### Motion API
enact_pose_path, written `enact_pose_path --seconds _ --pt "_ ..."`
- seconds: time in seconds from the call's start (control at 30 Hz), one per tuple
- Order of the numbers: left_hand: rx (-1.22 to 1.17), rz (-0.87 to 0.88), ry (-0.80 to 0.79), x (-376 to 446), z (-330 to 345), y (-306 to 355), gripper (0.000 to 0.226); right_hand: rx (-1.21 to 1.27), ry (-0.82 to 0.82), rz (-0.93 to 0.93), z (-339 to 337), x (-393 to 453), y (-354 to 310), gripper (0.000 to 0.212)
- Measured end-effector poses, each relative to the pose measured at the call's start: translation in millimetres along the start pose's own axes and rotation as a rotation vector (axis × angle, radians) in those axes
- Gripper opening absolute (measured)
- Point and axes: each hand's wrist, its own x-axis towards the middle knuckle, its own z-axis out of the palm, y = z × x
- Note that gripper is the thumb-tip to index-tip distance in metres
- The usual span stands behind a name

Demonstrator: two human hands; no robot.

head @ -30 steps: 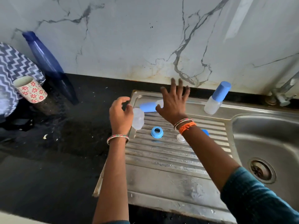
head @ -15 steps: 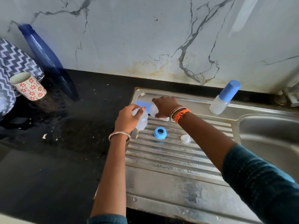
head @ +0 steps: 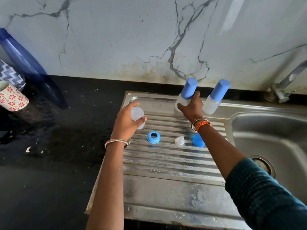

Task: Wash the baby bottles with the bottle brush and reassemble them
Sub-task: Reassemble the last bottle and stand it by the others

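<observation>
My right hand [head: 191, 107] grips a capped baby bottle [head: 186, 93] with a blue cap, upright at the back of the steel drainboard [head: 166, 163]. A second capped bottle [head: 215, 97] stands just to its right. My left hand [head: 126, 123] holds an open clear bottle body [head: 137, 115] at the drainboard's left edge. On the ribs between my arms lie a blue screw ring [head: 153, 137], a clear teat [head: 180, 141] and a blue cap [head: 198, 141], which is partly hidden by my right forearm.
The sink basin [head: 274, 138] with its drain is at right, and a tap [head: 287, 82] stands behind it. On the black counter at left are a tall blue bottle [head: 28, 67], a floral cup [head: 12, 98] and a zigzag cloth [head: 10, 74].
My right hand picked up the capped bottle that lay at the drainboard's back left and carried it right, standing it upright beside the other capped bottle. My left hand kept the clear bottle body.
</observation>
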Motion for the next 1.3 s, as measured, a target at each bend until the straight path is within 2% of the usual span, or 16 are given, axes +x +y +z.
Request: enact_pose_path --seconds 0.23,0.3,0.37,0.47,0.53,0.6,0.67,0.8,0.9,1.03,1.1,1.13,1.2,1.23,1.27,1.3 --pt "0.014 0.03 0.018 1 1 8 0.057 -0.044 -0.042 -0.01 7 -1 3 0.063" --pt "0.012 0.04 0.008 0 1 9 0.059 -0.046 -0.051 0.003 3 -5 0 0.075" --pt "-0.005 0.04 -0.005 -2 0 11 0.064 -0.072 0.042 -0.03 -4 -15 -12 0.093" --pt "-0.044 0.017 -0.024 -3 1 20 0.077 -0.042 0.314 -0.243 -25 -49 -46 0.079" --pt "-0.095 0.03 -0.049 -6 3 35 0.085 -0.042 0.159 -0.442 -38 -77 -67 0.069" --pt "-0.133 0.055 -0.102 -9 7 53 0.095 -0.064 -0.278 -0.499 -46 -99 -79 0.08" --pt "-0.142 0.081 -0.183 -12 10 70 0.104 -0.091 -0.497 -0.457 -52 -106 -82 0.093" --pt "-0.236 0.181 -0.3 -22 19 114 0.111 -0.107 -0.306 -0.373 -103 -112 -86 0.091" --pt "-0.547 0.236 -0.289 -31 28 150 0.088 -0.015 -0.224 -0.216 -163 -111 -83 0.074" --pt "-0.581 0.28 -0.224 -32 53 157 0.049 0.42 -0.351 0.054 -253 -119 -47 0.028" --pt "-0.571 0.248 -0.295 -40 71 148 0.035 0.667 -0.332 0.256 -276 -126 -4 0.04" --pt "-0.563 0.232 -0.345 -46 82 145 0.032 0.631 -0.257 0.428 -277 -130 24 0.05" --pt "-0.536 0.196 -0.413 -60 100 138 0.029 0.087 -0.014 0.651 -270 -143 70 0.056" --pt "-0.515 0.189 -0.421 -65 107 134 0.029 -0.191 0.131 0.653 -267 -151 86 0.056" --pt "-0.494 0.205 -0.425 -67 112 133 0.029 -0.221 0.222 0.628 -268 -154 94 0.058" --pt "-0.489 0.216 -0.441 -69 116 134 0.029 -0.038 0.252 0.59 -273 -153 93 0.059"
